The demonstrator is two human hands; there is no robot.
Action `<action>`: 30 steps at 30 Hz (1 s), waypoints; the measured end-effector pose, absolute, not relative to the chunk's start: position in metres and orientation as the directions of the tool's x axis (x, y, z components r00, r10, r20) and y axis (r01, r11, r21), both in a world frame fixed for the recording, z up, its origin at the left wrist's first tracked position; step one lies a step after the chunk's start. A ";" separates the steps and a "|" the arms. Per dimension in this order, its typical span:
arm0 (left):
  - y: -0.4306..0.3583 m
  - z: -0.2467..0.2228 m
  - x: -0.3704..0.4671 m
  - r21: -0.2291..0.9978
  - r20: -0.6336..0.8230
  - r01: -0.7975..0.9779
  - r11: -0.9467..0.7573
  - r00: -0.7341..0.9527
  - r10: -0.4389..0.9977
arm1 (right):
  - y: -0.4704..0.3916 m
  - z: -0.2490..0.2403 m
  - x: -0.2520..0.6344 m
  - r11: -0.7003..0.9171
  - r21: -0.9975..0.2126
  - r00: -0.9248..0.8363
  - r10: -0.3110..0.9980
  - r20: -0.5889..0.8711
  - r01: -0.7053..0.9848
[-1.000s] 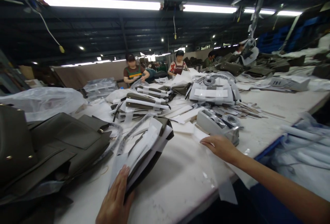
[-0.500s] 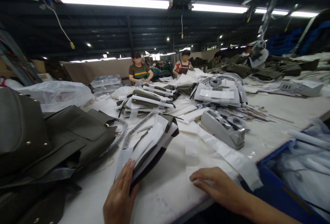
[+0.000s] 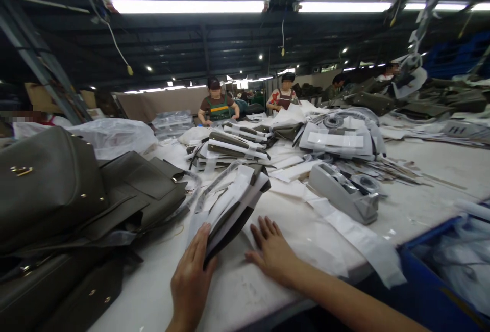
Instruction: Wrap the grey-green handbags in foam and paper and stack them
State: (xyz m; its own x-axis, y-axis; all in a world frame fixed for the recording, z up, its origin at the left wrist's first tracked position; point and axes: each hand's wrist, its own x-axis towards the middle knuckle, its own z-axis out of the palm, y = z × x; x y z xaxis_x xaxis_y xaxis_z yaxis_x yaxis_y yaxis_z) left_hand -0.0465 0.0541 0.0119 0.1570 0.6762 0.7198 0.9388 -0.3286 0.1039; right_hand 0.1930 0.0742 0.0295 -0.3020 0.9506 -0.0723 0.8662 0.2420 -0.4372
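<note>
A folded olive-green bag partly wrapped in white paper stands tilted on the white table. Around its near end is my left hand, fingers along the paper side and thumb on the dark edge. My right hand rests with fingers spread just right of the bag, apart from it and holding nothing. Behind the right hand sits a grey tape dispenser, with a strip of white paper in front of it.
Large olive bags pile up at the left. Wrapped bags and a paper-covered bag lie further back. A blue crate with clear plastic stands at the right. Several people work across the table.
My right hand has moved left toward the wrapped bag, its fingers now spread lower over the table. The view has turned slightly left; my left hand stays on the bag.
</note>
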 end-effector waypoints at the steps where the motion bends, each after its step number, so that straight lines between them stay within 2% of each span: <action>1: 0.054 0.013 -0.048 0.122 0.717 0.937 -0.328 0.145 0.682 | 0.081 0.036 0.185 0.243 -0.493 -0.319 0.945 -0.075 0.835; 4: 0.054 0.015 -0.051 0.157 0.706 0.931 -0.329 0.127 0.696 | 0.093 0.056 0.193 0.313 -0.627 -0.396 0.918 0.008 0.713; 7: 0.051 0.016 -0.052 0.163 0.710 0.932 -0.323 0.116 0.695 | 0.085 0.061 0.245 0.377 -0.645 -0.389 0.912 0.131 0.665; 12: 0.050 0.014 -0.047 0.146 0.724 0.927 -0.344 0.137 0.676 | 0.051 0.032 0.344 0.181 -0.827 -0.195 0.977 0.088 0.533; 14: 0.050 0.013 -0.047 0.133 0.720 0.930 -0.342 0.146 0.679 | 0.043 0.017 0.368 0.192 -0.789 -0.152 0.980 0.126 0.583; 17: 0.050 0.012 -0.048 0.116 0.717 0.933 -0.341 0.159 0.678 | 0.041 0.003 0.384 0.314 -0.605 -0.223 0.949 0.222 0.732; 21: 0.049 0.013 -0.049 0.100 0.715 0.928 -0.358 0.183 0.675 | 0.043 0.001 0.388 0.345 -0.422 -0.281 0.937 0.208 0.838; 28: 0.050 0.012 -0.047 0.110 0.702 0.929 -0.353 0.179 0.689 | 0.029 0.028 0.351 0.409 -0.406 -0.241 0.882 0.404 0.817; 30: 0.050 0.013 -0.047 0.120 0.690 0.926 -0.358 0.182 0.701 | 0.030 0.032 0.332 0.446 -0.360 -0.303 0.870 0.389 0.820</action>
